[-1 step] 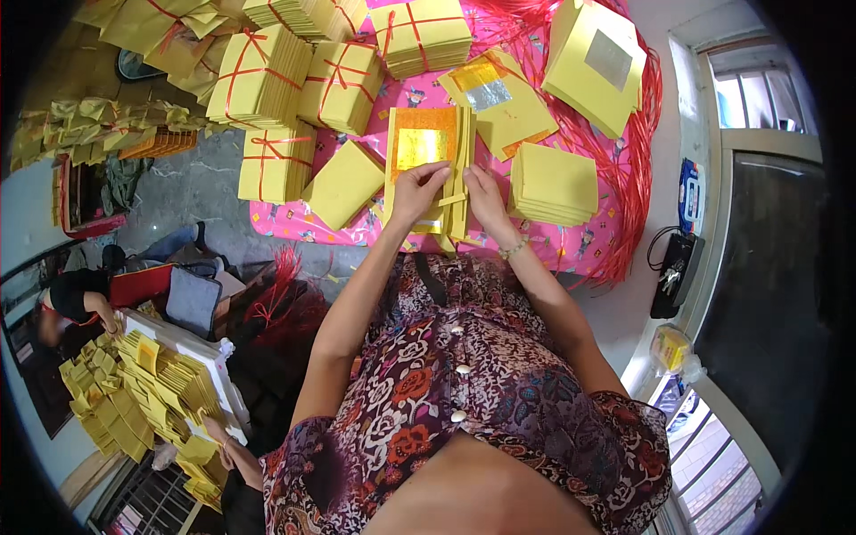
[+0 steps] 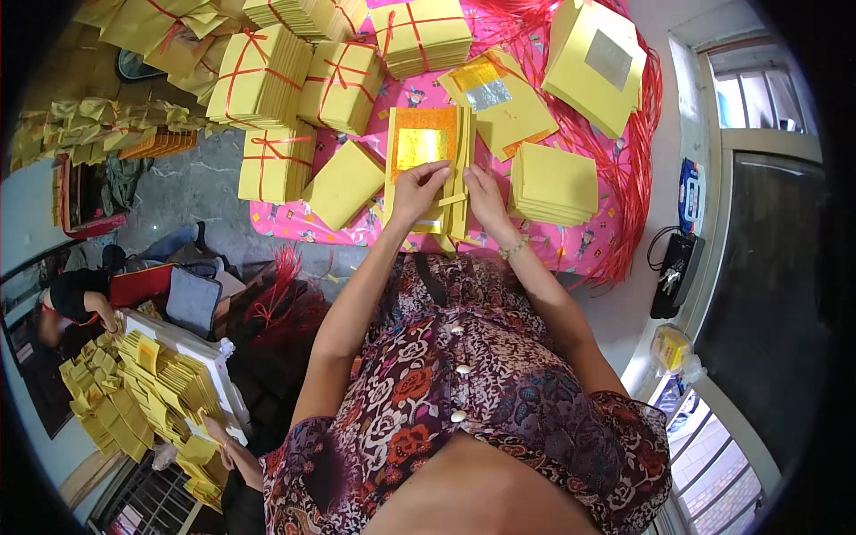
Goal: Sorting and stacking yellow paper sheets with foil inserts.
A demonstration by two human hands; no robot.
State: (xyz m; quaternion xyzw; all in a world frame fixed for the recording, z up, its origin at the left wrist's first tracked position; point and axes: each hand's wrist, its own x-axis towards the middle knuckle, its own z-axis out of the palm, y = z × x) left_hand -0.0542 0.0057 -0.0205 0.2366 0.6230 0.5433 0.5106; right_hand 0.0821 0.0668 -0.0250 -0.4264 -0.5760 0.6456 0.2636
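Note:
In front of me on the pink patterned cloth lies a sheet of yellow joss paper (image 2: 423, 147) with an orange panel and a shiny gold foil square. My left hand (image 2: 417, 189) rests over its lower right part, thumb and fingers pinched together on the paper. Close by, my right hand (image 2: 487, 198) pinches the folded right edge of the same yellow paper. A narrow yellow strip (image 2: 452, 200) sticks out between the hands. What lies right under the fingertips is hidden.
Tied yellow bundles (image 2: 260, 76) with red ribbon stand at the far left. A loose yellow stack (image 2: 553, 181) sits right of my hands. Red ribbons (image 2: 629, 187) trail down the right table side. Another person's hand (image 2: 218, 434) is among yellow papers at lower left.

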